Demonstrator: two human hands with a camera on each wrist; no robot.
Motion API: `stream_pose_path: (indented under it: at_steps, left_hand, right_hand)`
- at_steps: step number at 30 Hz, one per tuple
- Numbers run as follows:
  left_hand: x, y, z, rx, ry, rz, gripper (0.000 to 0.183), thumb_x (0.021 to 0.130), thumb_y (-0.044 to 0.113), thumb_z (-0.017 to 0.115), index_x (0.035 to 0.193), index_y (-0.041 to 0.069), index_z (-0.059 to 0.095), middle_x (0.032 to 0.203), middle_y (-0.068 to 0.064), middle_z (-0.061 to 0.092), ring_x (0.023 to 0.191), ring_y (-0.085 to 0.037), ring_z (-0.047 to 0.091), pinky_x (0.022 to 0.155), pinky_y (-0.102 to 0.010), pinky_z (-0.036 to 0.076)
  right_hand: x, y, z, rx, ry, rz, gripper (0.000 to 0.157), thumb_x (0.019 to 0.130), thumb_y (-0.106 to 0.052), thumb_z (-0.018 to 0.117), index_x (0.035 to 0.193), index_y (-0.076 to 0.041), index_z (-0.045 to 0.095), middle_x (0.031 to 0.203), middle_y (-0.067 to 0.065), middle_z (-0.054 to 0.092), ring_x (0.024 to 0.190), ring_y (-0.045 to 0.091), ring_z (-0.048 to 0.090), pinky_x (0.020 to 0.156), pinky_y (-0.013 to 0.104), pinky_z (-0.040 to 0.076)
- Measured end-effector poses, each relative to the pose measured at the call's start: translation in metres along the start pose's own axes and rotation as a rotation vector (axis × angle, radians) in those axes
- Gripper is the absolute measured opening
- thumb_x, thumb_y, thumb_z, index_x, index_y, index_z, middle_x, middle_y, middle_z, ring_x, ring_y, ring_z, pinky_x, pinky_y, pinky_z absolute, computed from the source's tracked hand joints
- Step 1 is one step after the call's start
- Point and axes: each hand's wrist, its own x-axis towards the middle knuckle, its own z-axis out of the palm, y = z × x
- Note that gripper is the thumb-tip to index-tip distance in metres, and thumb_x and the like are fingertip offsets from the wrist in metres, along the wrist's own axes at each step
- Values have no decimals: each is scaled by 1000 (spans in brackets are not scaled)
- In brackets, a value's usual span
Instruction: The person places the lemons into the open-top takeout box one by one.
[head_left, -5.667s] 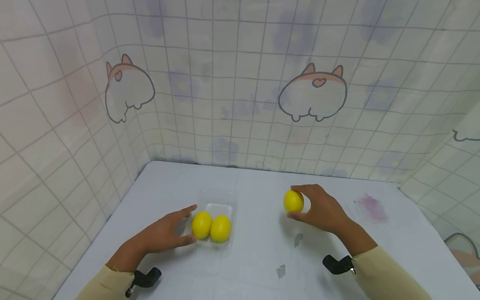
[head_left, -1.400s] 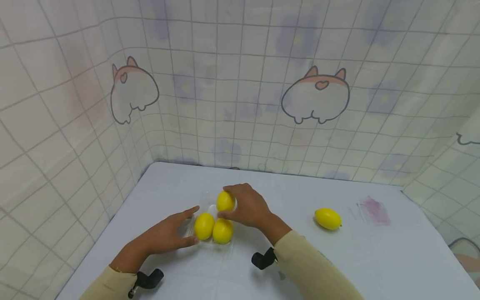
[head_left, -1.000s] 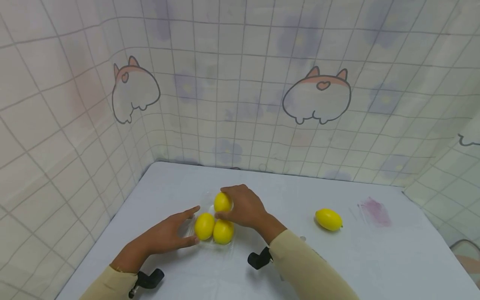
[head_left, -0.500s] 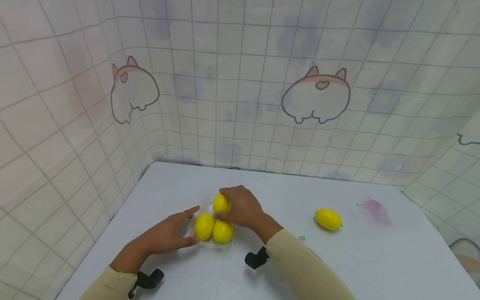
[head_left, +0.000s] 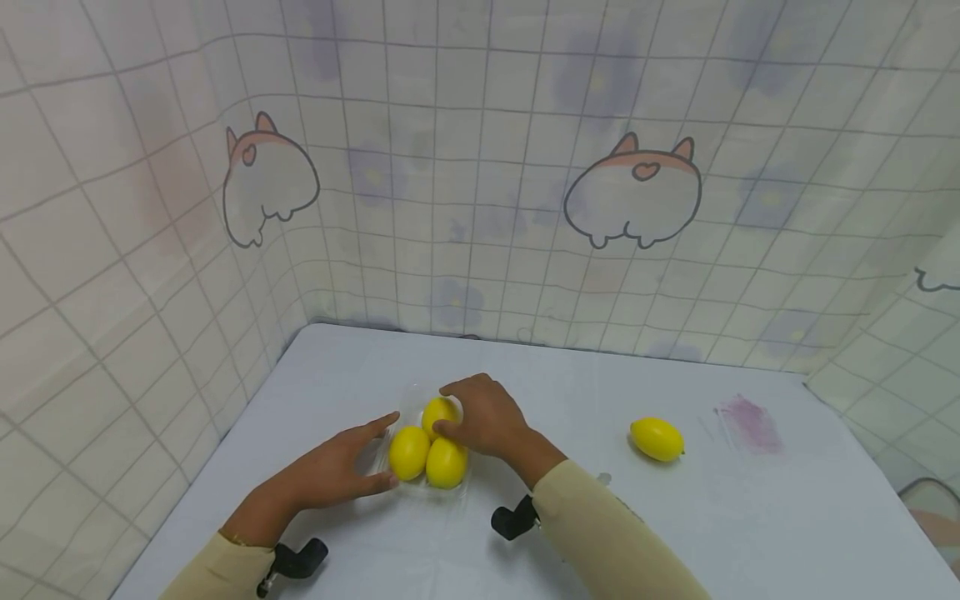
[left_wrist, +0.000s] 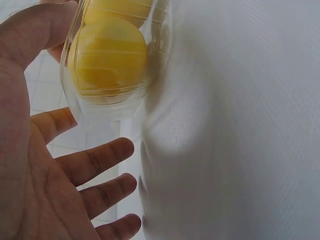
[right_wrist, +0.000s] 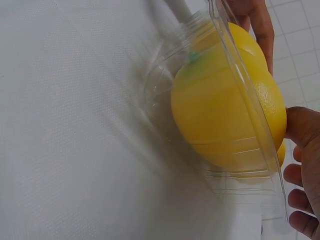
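Left hand (head_left: 330, 467) and right hand (head_left: 486, 417) are both set at the clear box (head_left: 411, 409). Compared with a moment ago, the far lemon (head_left: 434, 414) is seen lower, down in the far part of the box. Near it in the box, the left lemon (head_left: 409, 454) and the right lemon (head_left: 447, 464) are seen side by side, just as before. So three lemons are now held by the box, and the putting down of the far one looks almost done. One loose lemon (head_left: 657, 439) is left on the worktop (head_left: 555, 392), well to the right of the box.

The left hand is spread wide. Its thumb and pointing finger are laid by the left side of the box, and nothing is gripped. The right hand is partly bent, with the far lemon held between thumb and fingers. How tightly it is held cannot be told.
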Motion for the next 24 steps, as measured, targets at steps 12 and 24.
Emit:
stream_pose_path:
  at_steps: [12,24]
  left_hand:
    - [1,1,-1,6,-5,-11,94,85,60,76,162,26,33,151,-11,51,144,-36,40,114,-64,32]
    - [1,4,-2,16,-7,-17,93,86,58,76,162,24,33,151,-11,51,143,-36,41,114,-63,32]
  right_hand:
    - [-4,7,0,-14,7,-2,54,92,-49,73,138,-22,66,136,-4,64,131,21,52,112,43,43]
    - [-19,20,-10,-33,34,-50,53,94,-47,72,139,-21,65,137,-1,64,130,22,54,111,43,44]
